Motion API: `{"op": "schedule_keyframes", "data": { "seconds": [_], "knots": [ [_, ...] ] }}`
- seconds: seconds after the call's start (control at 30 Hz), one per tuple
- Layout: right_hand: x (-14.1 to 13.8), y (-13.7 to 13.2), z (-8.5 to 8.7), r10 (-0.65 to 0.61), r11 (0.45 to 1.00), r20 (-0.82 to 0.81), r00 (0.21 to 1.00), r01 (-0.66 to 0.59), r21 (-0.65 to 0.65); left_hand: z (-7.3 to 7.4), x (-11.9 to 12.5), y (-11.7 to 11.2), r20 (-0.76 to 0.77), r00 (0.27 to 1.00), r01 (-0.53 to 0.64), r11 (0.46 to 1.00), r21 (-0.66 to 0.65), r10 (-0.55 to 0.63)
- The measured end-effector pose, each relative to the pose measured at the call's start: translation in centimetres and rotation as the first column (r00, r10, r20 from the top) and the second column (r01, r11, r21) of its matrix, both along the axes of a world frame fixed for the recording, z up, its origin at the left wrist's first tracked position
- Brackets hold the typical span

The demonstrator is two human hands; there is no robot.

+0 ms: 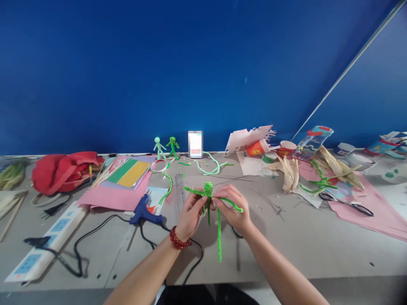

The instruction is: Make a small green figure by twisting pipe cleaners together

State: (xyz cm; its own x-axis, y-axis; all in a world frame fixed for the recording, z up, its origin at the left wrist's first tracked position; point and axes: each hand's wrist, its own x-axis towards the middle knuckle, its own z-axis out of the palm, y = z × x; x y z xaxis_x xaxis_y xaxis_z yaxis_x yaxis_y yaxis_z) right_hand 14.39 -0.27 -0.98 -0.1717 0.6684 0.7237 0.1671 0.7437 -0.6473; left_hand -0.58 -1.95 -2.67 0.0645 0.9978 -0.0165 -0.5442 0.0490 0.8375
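Between my two hands, above the table, is a green pipe cleaner figure (208,189) with a coiled round head and thin limbs. My left hand (190,212), with a red beaded bracelet at the wrist, pinches its body from the left. On the other side, the fingers of my right hand (235,207) are closed on the figure near its shoulder. One arm sticks out to the left and another bends down to the right. A long green strand (219,237) hangs below. Fingers partly cover the torso.
A blue glue gun (146,212) with its black cord lies to the left, near a white power strip (47,245). A steel ruler (179,190) is behind my left hand. Two finished-looking figures (165,147) and a phone (195,144) stand against the wall. Scissors (346,203) lie right.
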Motion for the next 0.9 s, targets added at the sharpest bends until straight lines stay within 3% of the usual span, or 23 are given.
{"op": "schedule_keyframes", "data": {
  "seconds": [0.13, 0.33, 0.53, 0.9],
  "knots": [
    [-0.1, -0.1, 0.2, 0.007, 1.000, -0.006, 1.000, -0.007, 0.006, -0.1, 0.1, 0.1, -0.005, 0.999, -0.037, 0.999, 0.034, 0.037],
    [-0.6, 0.0, -0.2, 0.037, 0.991, -0.100, 0.994, -0.050, -0.128, 0.1, 0.2, -0.3, 0.020, 0.999, -0.038, 0.997, 0.060, 0.037],
    [-0.9, 0.0, -0.9, 0.137, 0.887, -0.308, 0.941, -0.256, -0.385, -0.3, 0.2, -0.3, 0.017, 0.999, -0.037, 0.995, 0.090, 0.036],
    [-0.8, 0.0, -1.0, 0.106, 0.814, -0.332, 0.937, -0.274, -0.512, -0.7, 0.2, 0.2, -0.011, 0.997, -0.069, 0.983, 0.170, 0.072]
  ]
}}
